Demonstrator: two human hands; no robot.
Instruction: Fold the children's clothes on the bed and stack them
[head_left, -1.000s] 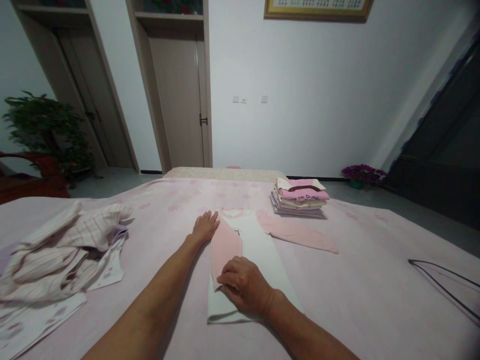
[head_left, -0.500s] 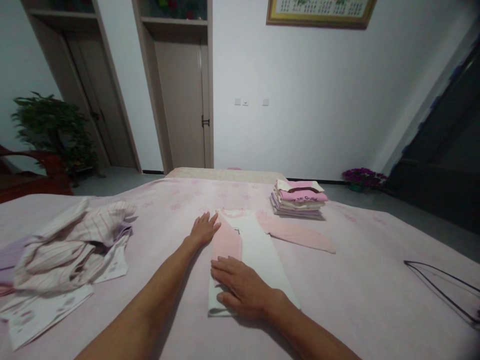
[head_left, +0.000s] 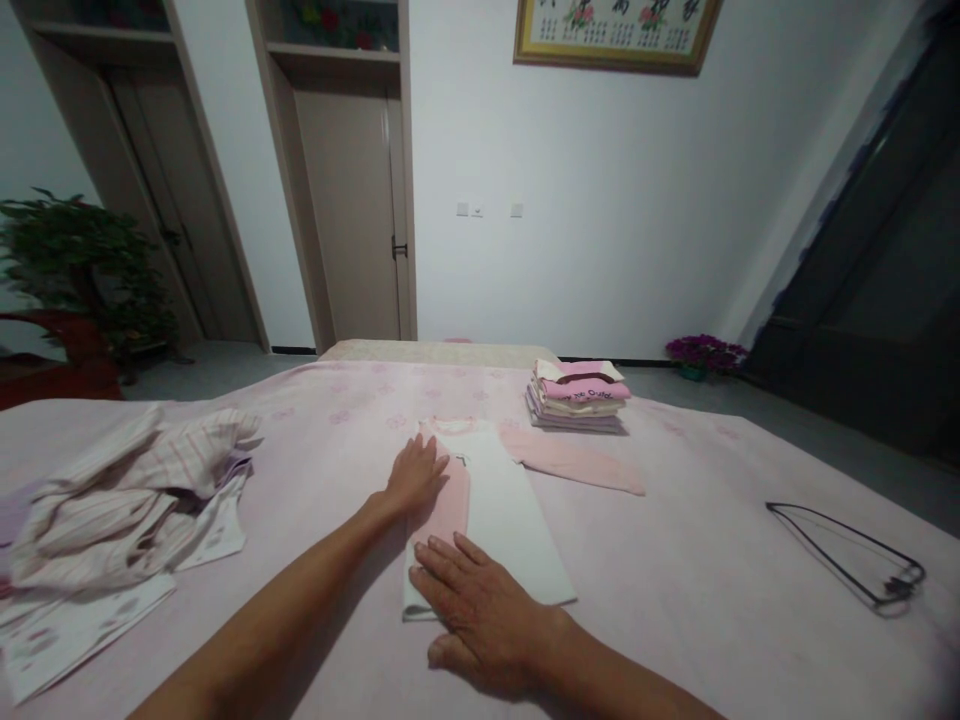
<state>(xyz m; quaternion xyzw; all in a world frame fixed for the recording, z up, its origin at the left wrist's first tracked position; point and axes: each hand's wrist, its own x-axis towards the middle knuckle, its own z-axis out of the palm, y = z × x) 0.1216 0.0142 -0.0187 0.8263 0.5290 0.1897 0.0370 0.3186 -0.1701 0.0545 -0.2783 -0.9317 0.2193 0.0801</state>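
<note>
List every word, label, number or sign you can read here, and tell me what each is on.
"Outd", the clearest part of a dark line on the pink folded garment in the stack; the rest is blurred.
Framed wall hanging: large characters cut off by the picture's top edge; rows beneath too small to read.
White shirt: small dark mark, unreadable.

Framed picture [head_left: 616, 32], purple flowers [head_left: 705, 351] (potted).
</note>
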